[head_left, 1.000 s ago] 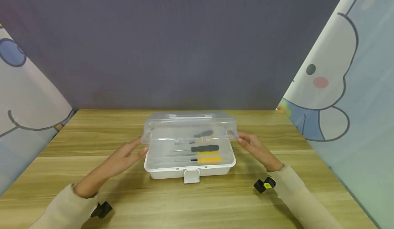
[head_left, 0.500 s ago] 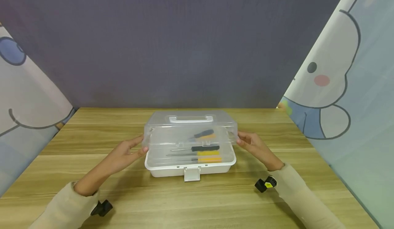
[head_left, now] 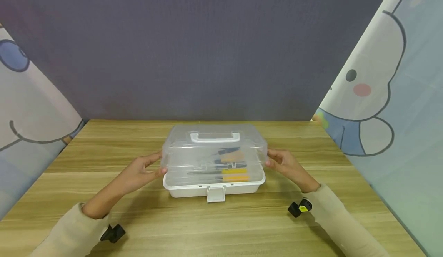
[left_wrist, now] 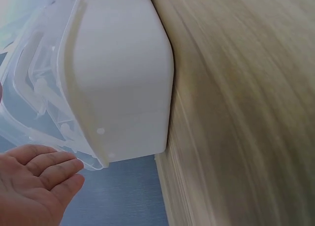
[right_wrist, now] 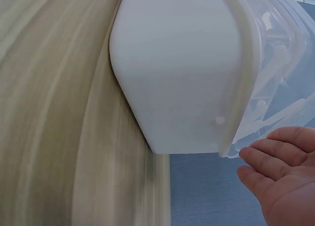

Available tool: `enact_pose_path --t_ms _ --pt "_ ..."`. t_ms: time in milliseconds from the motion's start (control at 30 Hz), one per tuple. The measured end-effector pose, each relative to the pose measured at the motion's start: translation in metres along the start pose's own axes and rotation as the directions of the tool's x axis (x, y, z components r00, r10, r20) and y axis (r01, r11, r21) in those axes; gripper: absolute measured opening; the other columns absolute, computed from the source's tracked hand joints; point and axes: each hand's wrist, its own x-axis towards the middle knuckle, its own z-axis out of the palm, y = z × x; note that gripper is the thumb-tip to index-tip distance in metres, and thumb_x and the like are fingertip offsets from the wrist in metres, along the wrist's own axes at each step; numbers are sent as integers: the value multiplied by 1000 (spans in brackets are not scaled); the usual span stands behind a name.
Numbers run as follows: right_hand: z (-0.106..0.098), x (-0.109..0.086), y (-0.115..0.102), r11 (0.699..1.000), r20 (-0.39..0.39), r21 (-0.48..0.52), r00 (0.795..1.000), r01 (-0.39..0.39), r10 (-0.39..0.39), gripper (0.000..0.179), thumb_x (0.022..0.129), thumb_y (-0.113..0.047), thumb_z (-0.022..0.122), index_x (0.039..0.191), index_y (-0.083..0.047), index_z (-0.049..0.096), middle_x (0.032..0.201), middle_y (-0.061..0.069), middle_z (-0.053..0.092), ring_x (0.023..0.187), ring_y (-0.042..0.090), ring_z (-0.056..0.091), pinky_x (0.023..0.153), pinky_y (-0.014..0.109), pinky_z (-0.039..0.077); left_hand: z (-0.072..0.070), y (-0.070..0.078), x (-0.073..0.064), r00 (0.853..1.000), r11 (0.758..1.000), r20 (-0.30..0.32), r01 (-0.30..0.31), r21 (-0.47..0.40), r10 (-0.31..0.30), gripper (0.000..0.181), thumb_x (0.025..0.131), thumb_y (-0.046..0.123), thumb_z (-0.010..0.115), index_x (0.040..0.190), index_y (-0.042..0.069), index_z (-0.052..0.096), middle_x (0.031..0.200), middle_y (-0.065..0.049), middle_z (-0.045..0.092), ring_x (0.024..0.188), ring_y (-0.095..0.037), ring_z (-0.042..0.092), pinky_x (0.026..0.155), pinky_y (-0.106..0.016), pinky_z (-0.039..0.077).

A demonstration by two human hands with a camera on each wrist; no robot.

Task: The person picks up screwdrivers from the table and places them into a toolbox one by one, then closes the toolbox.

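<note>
A white plastic toolbox (head_left: 187,192) sits mid-table, its clear lid (head_left: 181,141) partly lowered over it. Through the lid show several screwdrivers with yellow (head_left: 234,171), orange and dark handles. The white front latch (head_left: 216,195) hangs down. At the lid's left end, my left hand (head_left: 136,174) touches the side with its fingers and thumb. My right hand (head_left: 288,168) does likewise at the right end. In the left wrist view, straight fingers (left_wrist: 54,169) lie by the lid's edge, beside the box's white wall (left_wrist: 123,78). The right wrist view shows similarly extended fingers (right_wrist: 275,154).
The wooden table (head_left: 221,230) extends around the box. A dark panel (head_left: 214,49) stands behind it, with cartoon-printed sheets (head_left: 370,80) at both sides. Black wrist cameras (head_left: 299,208) sit at the sleeves.
The lid has swung forward and down over the screwdrivers, its front edge now lower and its handle more in view. Both hands stay at its ends, moving only slightly.
</note>
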Motion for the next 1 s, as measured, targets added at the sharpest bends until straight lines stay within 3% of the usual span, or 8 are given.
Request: enact_pose_path --t_ms 200,467,567,633,700,800,900,1000 --pt "-2 -1 6 997 2 -67 999 46 -46 53 89 -24 67 130 7 52 132 22 52 127 22 47 102 19 35 1 -4 0 1000 1000 7 10 -8 -10 68 84 19 72 133 -15 41 135 -31 44 127 -51 36 99 -66 30" --pt "-5 -2 10 992 25 -96 996 87 -85 53 79 -7 75 124 11 55 127 23 55 125 10 48 104 14 29 3 -5 0 998 997 10 61 54 -61 82 75 28 79 133 -15 41 134 -32 44 123 -51 40 96 -66 35" --pt "-5 -2 13 990 33 -111 996 91 -88 55 76 -5 77 123 12 55 126 24 56 123 5 47 106 18 29 5 -5 -1 998 996 11 64 67 -65 84 73 31 81 133 -14 42 133 -31 45 120 -52 43 94 -66 36" --pt "-4 -3 14 986 33 -142 996 86 -82 59 74 -6 79 124 12 54 128 24 54 125 8 46 108 29 31 7 -5 -1 998 995 10 62 79 -63 86 71 33 81 133 -13 43 133 -30 46 116 -51 48 94 -65 36" --pt "-3 -4 15 982 33 -173 997 71 -66 65 71 -10 82 126 10 53 131 24 50 127 16 44 108 42 31 9 -7 -2 998 994 18 66 84 -67 89 70 35 82 134 -13 42 134 -30 44 96 -44 62 95 -65 36" --pt "-2 -5 14 978 36 -203 998 54 -47 73 69 -16 84 129 9 50 135 24 45 129 32 40 103 57 28 12 -9 -4 998 993 14 65 99 -67 92 68 37 82 135 -11 41 135 -29 44 81 -33 65 97 -64 35" --pt "-2 -5 13 978 42 -205 998 45 -37 75 69 -16 84 131 8 49 137 23 44 128 39 38 103 59 28 13 -11 -5 998 993 8 57 99 -58 93 67 37 83 136 -10 41 136 -27 43 64 -20 57 98 -63 35" --pt "-2 -5 13 979 45 -199 999 37 -28 77 68 -15 84 132 7 48 138 21 43 130 36 38 105 57 27 14 -11 -5 999 994 3 54 97 -55 93 67 37 83 136 -9 42 136 -27 44 50 -10 46 97 -64 35"
